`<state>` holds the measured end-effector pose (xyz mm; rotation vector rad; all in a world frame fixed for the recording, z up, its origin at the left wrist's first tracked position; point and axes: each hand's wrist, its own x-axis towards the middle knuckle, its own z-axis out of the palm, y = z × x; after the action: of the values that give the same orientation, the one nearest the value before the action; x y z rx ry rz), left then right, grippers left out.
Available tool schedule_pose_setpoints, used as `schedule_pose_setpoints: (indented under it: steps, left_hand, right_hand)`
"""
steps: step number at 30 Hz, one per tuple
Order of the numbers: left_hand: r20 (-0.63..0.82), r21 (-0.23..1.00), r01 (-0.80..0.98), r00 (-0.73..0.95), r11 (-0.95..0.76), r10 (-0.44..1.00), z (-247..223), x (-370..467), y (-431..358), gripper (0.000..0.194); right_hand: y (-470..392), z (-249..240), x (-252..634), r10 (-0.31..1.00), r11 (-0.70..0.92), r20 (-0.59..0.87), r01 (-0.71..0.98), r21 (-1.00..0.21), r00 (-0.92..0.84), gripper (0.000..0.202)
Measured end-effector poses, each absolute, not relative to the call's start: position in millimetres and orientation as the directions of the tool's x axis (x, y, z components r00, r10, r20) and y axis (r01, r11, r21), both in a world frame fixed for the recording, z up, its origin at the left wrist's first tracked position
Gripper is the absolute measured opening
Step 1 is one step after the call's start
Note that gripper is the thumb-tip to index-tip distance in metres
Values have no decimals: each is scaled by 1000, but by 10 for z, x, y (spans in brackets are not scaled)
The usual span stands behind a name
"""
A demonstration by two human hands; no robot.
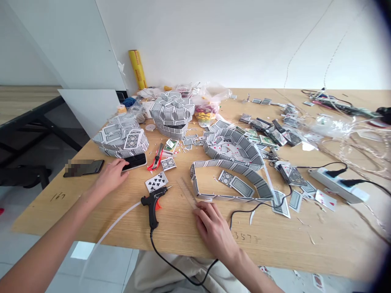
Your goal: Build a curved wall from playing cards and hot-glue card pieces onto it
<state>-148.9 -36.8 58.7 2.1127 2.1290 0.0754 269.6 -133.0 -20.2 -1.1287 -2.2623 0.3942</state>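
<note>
My left hand [113,176] is closed around the near left end of a dark-screened smartphone [136,161], which lies by a heart-shaped box [120,136] made of playing cards. In my right hand [212,228] is the end of a clear ruler [187,192], pinched low against the table. Just beyond that hand stands an open half-heart frame [195,179] of folded cards, with loose cards inside it. Between my hands lies a black glue gun [152,205] with an orange trigger and a long white glue stick in its back. A playing card [157,182] touches its nozzle area.
A red utility knife [157,156] lies behind the glue gun. Another card-walled frame [232,148] and a lidded card box [172,114] stand farther back. Scattered cards and card packs lie to the right, near a white power strip [339,185]. A second phone [84,168] is at left.
</note>
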Motion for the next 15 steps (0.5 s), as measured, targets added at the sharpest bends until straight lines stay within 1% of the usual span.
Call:
schedule_pose_setpoints:
  steps: [1, 3, 6, 9, 11, 13, 15]
  left_hand:
    - [-62, 149, 989, 9, 0, 998, 600, -1425, -424, 42]
    - [-93, 232, 972, 50, -28, 994, 630, -1306, -579, 41]
    - [-244, 331, 942, 134, -48, 960, 650, -1230, -878, 41]
    - [-411, 349, 937, 130, 24, 902, 613, -1299, -1166, 39]
    - [-508, 330, 940, 101, 85, 855, 571, -1367, -1308, 37]
    - [-536, 326, 940, 95, 102, 839, 542, -1412, -1394, 37]
    - [-528, 334, 938, 103, 94, 843, 533, -1433, -1421, 38]
  right_hand:
    - [-1329, -193, 2694, 800, 600, 364, 630, -494, -476, 26]
    - [-1326, -163, 2699, 799, 601, 372, 627, -495, -473, 25]
    - [-1345, -74, 2742, 796, 605, 390, 607, -515, -462, 23]
    - [-1422, 55, 2842, 797, 601, 378, 556, -575, -471, 24]
    - [-1496, 140, 2935, 782, 608, 348, 508, -610, -518, 23]
    - [-1564, 205, 3041, 746, 629, 319, 459, -628, -585, 20]
    - [-1605, 246, 3163, 706, 651, 301, 420, -632, -641, 16]
